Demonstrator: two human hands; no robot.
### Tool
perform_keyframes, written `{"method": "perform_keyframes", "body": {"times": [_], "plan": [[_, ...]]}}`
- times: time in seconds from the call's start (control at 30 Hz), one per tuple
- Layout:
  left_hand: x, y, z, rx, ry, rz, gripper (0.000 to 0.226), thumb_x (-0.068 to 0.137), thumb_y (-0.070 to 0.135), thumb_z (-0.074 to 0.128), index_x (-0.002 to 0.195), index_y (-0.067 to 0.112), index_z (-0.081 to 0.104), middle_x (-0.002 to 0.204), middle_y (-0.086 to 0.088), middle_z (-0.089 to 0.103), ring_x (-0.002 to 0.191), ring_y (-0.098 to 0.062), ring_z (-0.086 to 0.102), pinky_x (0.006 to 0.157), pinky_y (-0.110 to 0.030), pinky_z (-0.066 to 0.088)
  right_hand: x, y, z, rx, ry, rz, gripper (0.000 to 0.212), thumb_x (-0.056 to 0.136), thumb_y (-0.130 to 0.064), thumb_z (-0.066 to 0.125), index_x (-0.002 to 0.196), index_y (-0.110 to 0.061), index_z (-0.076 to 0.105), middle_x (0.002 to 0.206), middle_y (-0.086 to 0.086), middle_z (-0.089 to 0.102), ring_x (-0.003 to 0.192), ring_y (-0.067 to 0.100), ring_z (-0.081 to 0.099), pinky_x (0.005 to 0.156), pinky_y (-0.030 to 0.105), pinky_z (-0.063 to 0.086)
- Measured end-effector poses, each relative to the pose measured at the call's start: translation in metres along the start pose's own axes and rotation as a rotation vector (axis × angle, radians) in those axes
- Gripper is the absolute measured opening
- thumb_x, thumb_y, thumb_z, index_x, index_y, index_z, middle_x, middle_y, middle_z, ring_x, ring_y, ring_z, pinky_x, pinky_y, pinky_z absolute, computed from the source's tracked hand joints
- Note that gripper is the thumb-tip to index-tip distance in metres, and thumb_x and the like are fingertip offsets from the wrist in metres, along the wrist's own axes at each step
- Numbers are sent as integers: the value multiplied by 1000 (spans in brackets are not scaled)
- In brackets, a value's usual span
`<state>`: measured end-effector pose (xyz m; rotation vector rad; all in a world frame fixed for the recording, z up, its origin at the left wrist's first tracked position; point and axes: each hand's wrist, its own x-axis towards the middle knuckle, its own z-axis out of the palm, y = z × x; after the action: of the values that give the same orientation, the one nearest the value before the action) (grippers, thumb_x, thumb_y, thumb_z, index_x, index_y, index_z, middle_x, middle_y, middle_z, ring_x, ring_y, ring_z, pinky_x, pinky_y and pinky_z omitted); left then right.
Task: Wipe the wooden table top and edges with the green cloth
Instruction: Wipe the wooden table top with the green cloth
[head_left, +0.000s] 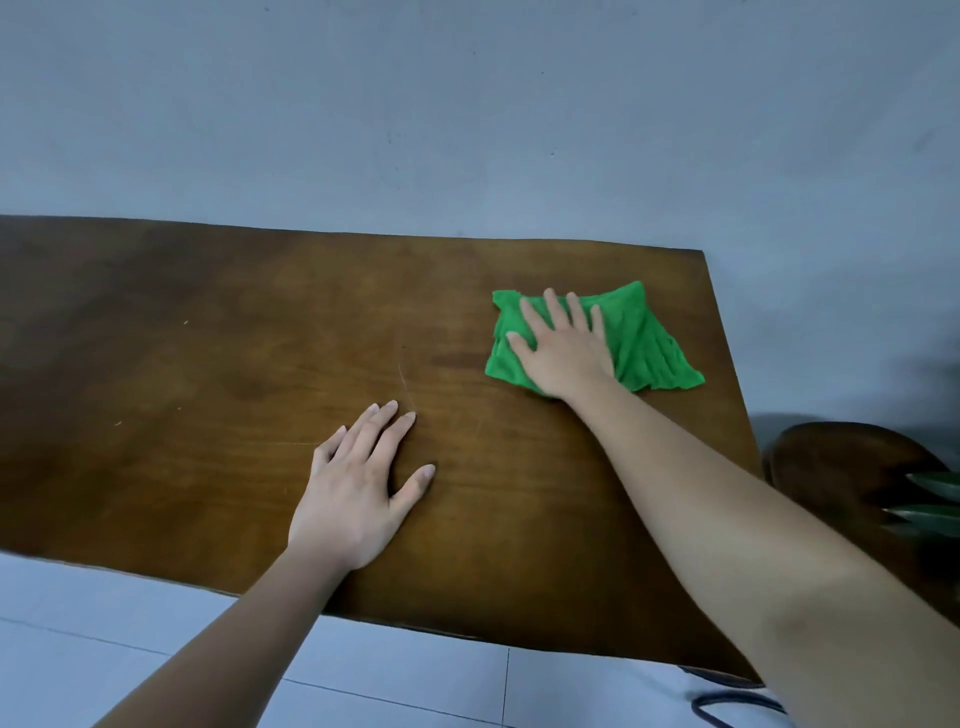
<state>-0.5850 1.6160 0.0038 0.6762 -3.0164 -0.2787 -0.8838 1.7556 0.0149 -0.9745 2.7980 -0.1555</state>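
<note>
Head view, the only 1 here, looks down on the wooden table (208, 338), which stands against a pale wall (467, 104) with a tiled floor (130, 623) at its near edge.

The green cloth (649, 338) lies rumpled on the top toward the far right corner, near the right edge but not over it. The right hand (563, 353) presses flat on the cloth's left half, fingers straight and slightly spread, gripping nothing. The left hand (358, 488) rests flat on bare wood nearer the middle, fingers straight, thumb out, well apart from the cloth; I judge it a brace.

What could go wrong:
- Only part of the cloth is under the palm. The loose right half could fold or drag on a stroke to the left, so that less cloth meets the wood and streaks are missed.
- A stroke to the right could carry the cloth past the right edge, since a flat palm has no hold on it there.
- The far left of the top is a long reach from here; it may be skipped unless the person shifts.
- The edges need fingers curled round the cloth, and a flat hand would slip off.
- A dark chair (841, 478) with green leaves (935, 499) beside it stands just off the right edge, and a cable (737, 706) lies on the floor by the near corner. Either could catch an elbow or foot.
</note>
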Motion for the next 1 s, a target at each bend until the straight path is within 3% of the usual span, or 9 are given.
{"method": "perform_keyframes", "body": {"times": [0.2,0.37,0.5,0.63,0.77,1.0], "plan": [[0,-1,0,-26,-1,14,83,104,85,7,173,41,22,183,15,14,169,-7,3,138,-46,9,-114,-35,21,-75,-61,-342,73,111,-75,0,177,-44,-5,187,-6,-10,173,24,-13,139,56,-4],[-1,-1,0,-32,16,17,85,104,84,6,173,38,26,182,12,19,170,-11,7,137,-48,12,-224,-9,41,-34,-23,-492,68,117,-69,17,179,-41,11,188,-8,1,174,19,-4,140,48,-1],[-1,-2,-2,-36,19,28,87,103,83,4,172,37,28,182,9,21,170,-14,9,137,-49,12,-268,23,41,-5,-4,-427,67,117,-70,23,178,-43,14,188,-11,-2,173,14,-8,141,44,-1],[0,-4,2,-35,10,40,89,102,85,3,172,36,27,183,8,20,170,-16,8,137,-50,11,-282,61,37,43,45,-199,72,112,-79,26,177,-47,17,188,-11,-3,173,11,-12,141,47,4],[0,-4,1,-51,7,58,89,102,84,8,171,35,32,182,7,23,170,-17,13,137,-52,13,-284,91,34,75,70,-1,82,108,-86,20,178,-46,4,188,-12,-7,172,9,-14,141,45,2],[21,57,-8,-73,-2,138,73,108,73,34,169,33,38,179,7,31,167,-20,25,133,-52,21,-246,117,29,60,76,-28,79,110,-82,12,178,-43,5,188,-8,-4,173,15,-12,140,44,-3]]}}
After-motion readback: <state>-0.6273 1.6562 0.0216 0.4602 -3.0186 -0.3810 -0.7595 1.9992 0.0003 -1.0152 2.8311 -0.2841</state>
